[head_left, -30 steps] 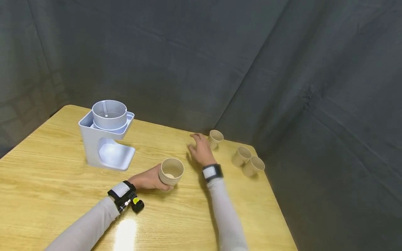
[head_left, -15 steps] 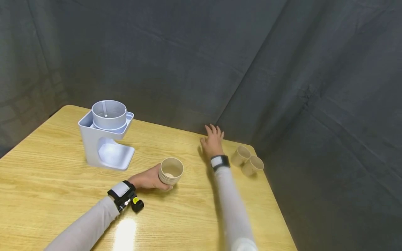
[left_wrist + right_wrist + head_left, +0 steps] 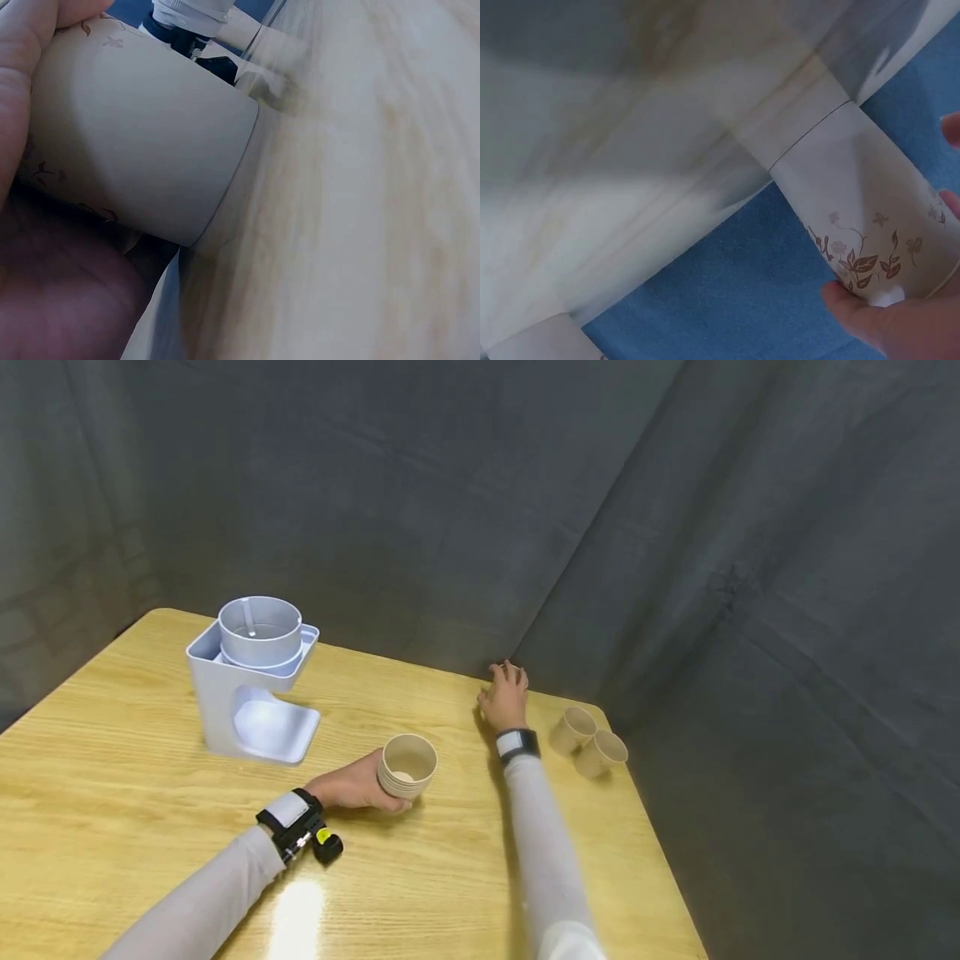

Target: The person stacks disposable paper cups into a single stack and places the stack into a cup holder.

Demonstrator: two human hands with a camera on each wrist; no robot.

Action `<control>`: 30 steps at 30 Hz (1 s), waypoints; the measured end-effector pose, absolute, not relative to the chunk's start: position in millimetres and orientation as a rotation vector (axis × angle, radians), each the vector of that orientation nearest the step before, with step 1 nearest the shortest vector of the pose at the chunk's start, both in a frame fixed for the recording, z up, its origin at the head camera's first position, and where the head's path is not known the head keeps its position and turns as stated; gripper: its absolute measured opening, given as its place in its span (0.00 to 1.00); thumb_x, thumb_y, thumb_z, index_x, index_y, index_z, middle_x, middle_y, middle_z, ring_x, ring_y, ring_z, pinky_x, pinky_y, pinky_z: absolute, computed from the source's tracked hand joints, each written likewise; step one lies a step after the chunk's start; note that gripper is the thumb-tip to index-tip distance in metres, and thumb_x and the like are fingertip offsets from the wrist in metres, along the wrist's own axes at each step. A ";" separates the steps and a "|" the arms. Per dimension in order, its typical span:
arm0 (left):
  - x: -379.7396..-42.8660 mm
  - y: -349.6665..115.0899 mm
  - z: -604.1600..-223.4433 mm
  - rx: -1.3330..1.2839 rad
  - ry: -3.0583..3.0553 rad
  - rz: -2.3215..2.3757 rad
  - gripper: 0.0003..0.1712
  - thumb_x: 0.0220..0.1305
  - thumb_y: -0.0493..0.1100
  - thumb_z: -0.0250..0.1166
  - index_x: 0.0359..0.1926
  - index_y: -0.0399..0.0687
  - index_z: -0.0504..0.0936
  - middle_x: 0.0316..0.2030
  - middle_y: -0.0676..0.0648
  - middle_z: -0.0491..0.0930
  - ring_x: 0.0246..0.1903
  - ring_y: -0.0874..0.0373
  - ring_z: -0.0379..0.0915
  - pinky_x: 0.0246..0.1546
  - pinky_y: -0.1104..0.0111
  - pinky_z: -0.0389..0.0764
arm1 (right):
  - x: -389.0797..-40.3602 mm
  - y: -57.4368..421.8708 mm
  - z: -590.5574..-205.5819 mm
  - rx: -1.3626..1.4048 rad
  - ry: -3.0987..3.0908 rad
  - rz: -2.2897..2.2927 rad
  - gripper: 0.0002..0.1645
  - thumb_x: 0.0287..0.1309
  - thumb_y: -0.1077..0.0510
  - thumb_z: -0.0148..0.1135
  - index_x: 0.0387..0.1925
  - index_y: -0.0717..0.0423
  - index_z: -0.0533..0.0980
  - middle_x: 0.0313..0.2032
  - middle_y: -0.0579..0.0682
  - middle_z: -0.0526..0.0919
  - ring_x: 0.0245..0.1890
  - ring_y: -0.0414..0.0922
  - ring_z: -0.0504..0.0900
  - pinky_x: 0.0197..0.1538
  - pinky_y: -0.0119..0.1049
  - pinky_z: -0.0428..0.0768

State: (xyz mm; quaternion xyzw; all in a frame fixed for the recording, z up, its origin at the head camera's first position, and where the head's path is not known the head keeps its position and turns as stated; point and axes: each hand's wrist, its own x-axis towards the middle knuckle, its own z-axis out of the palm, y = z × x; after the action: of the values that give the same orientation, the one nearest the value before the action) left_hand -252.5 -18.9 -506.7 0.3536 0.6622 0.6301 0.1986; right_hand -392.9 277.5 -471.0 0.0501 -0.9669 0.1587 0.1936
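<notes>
My left hand (image 3: 362,783) grips a stack of nested beige paper cups (image 3: 408,766) near the middle of the wooden table. In the left wrist view, the outer cup's side (image 3: 150,127) is plain with a few printed flowers, and its base meets the table. At the table's far edge, my right hand (image 3: 504,697) holds a single paper cup, mostly hidden from the head view behind the fingers. The right wrist view shows this paper cup (image 3: 870,202) with brown leaf print, standing on the table, thumb on one side and fingers on the other.
Two more paper cups, one (image 3: 573,731) just behind the other (image 3: 602,754), stand close together near the right edge. A pale grey dispenser-like stand (image 3: 255,685) with a round bowl on top is at the left. Dark curtain (image 3: 420,510) hangs behind the table (image 3: 420,885).
My right hand has moved right and away from me to the far cup, its fingers first spread, now drawn in around it. The left hand and its stack stay put.
</notes>
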 end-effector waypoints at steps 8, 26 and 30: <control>-250.5 -16.2 -508.2 0.991 1.838 1.759 0.46 0.51 0.33 0.76 0.70 0.39 0.63 0.58 0.39 0.76 0.58 0.48 0.73 0.66 0.51 0.68 | -388.1 279.5 -468.7 0.050 -2.785 0.437 0.34 0.55 0.54 0.71 0.63 0.56 0.73 0.76 0.63 0.57 0.74 0.76 0.46 0.69 0.74 0.57; -251.5 -19.9 -505.4 0.989 1.839 1.763 0.46 0.52 0.32 0.76 0.70 0.40 0.63 0.58 0.39 0.76 0.58 0.48 0.73 0.65 0.53 0.69 | -380.0 271.6 -456.9 0.053 -2.865 0.247 0.15 0.58 0.49 0.68 0.45 0.47 0.76 0.53 0.54 0.74 0.52 0.59 0.69 0.54 0.56 0.73; -249.8 -20.8 -505.8 0.974 1.848 1.757 0.47 0.52 0.33 0.76 0.70 0.40 0.62 0.59 0.39 0.76 0.58 0.48 0.73 0.66 0.52 0.69 | -371.9 267.8 -459.1 0.066 -2.852 0.228 0.12 0.59 0.49 0.67 0.42 0.46 0.77 0.51 0.53 0.75 0.49 0.57 0.69 0.52 0.54 0.73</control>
State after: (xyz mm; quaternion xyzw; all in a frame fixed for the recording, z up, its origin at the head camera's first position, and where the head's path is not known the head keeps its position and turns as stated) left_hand -249.8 -20.8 -505.8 0.3493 0.6628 0.6300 0.2044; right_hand -371.9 267.8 -459.1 0.0227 -0.9868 0.0789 0.1397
